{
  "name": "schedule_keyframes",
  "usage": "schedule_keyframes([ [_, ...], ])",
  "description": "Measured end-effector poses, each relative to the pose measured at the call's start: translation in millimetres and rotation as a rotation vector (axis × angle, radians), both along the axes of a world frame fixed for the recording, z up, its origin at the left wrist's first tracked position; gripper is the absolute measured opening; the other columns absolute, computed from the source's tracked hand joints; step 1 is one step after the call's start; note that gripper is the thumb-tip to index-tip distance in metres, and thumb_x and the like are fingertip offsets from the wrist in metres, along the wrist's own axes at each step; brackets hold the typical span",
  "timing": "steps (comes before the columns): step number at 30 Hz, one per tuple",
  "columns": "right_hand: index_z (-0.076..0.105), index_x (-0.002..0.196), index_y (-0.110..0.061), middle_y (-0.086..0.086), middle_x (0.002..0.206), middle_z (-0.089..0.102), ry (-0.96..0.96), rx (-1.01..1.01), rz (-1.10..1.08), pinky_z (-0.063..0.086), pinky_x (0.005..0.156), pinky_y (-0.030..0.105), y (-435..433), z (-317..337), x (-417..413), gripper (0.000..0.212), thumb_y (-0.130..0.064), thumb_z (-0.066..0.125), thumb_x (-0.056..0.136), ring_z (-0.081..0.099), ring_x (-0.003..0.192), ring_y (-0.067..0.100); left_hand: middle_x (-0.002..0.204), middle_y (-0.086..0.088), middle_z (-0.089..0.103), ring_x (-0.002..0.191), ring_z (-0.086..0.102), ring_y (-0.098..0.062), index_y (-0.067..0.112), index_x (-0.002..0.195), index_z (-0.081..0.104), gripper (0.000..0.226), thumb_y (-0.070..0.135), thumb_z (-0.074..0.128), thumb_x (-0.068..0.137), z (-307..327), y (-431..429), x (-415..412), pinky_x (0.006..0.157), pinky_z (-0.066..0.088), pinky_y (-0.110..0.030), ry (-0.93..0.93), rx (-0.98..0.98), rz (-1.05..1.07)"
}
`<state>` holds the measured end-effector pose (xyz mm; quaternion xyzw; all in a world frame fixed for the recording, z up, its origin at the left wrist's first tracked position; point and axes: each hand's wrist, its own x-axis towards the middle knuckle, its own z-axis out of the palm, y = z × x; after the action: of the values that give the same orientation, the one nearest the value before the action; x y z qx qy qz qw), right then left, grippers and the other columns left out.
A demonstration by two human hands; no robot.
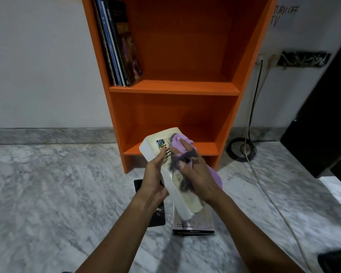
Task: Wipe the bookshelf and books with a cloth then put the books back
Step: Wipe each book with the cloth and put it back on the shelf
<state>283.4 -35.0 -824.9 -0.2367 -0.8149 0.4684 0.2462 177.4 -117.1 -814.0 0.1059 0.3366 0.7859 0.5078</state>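
an orange bookshelf (173, 89) fills the upper middle of the frame, standing on a pale marble floor (47, 184) against a white wall. a row of thin books (118, 46) is leaned against its left wall on the upper shelf; the rest of that shelf and the whole lower shelf are bare, so wide room is left for returns, bounded by the side walls and the shelf lip.

at the centre, a thick paperback (166, 174) is held in the air, in front of the lower shelf. it is judged fairly heavy but bendable, with a smooth cover that may slip; it is best gripped along its thick page edge or spine.

the left hand (153, 182) is clamped on the book's left edge, thumb on the cover. the right hand (195, 174) is closed on a soft lilac cloth (180, 143), pressed to the cover; the cloth is limp and bunches easily.

below the hands, another book (193, 223) and a dark book (156, 215) are lying on the floor.

at the right of the frame, cables (252, 119) are trailed down the wall and across the floor, and dark furniture (323, 115) narrows that side; the left floor is open.
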Motion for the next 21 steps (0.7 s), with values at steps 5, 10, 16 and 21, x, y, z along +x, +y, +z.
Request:
schedule_keyframes([
  [5,0.016,0.158,-0.049,-0.017,0.167,0.017,-0.087,0.381,-0.074,0.014,0.127,0.049,-17,13,-10,0.052,-0.049,0.03,0.108,0.007,0.156,0.006,0.121,-0.023,0.069,0.109,0.069,-0.036,0.006,0.12,0.072,0.041,0.034,0.051,0.101,-8,-2,1,0.093,0.057,-0.047,-0.005,0.03,-0.048],
  [10,0.032,0.155,-0.041,-0.014,0.163,0.033,-0.006,0.351,-0.214,0.03,0.121,0.043,21,27,-18,0.05,-0.044,0.04,0.106,0.027,0.151,0.009,0.12,-0.02,0.071,0.107,0.069,-0.034,0.012,0.113,0.078,0.044,0.036,0.041,0.106,-9,-4,15,0.103,0.048,-0.053,-0.012,0.029,-0.123],
  [16,0.071,0.113,-0.035,-0.011,0.108,0.074,0.054,-0.247,-0.271,0.056,0.095,0.042,46,-2,11,0.021,-0.044,0.057,0.1,0.069,0.106,0.017,0.125,-0.023,0.068,0.114,0.065,-0.04,0.008,0.12,0.07,0.038,0.032,0.048,0.101,-10,-5,3,0.106,0.045,-0.06,-0.02,0.043,0.01],
  [21,0.078,0.107,-0.006,0.018,0.108,0.076,0.092,-0.944,0.029,0.06,0.083,0.041,53,-11,51,0.026,-0.02,0.073,0.086,0.075,0.092,0.031,0.135,-0.02,0.064,0.123,0.061,-0.042,0.008,0.137,0.058,0.048,0.039,0.044,0.103,-7,-8,-21,0.102,0.048,-0.061,-0.029,0.044,-0.039],
])
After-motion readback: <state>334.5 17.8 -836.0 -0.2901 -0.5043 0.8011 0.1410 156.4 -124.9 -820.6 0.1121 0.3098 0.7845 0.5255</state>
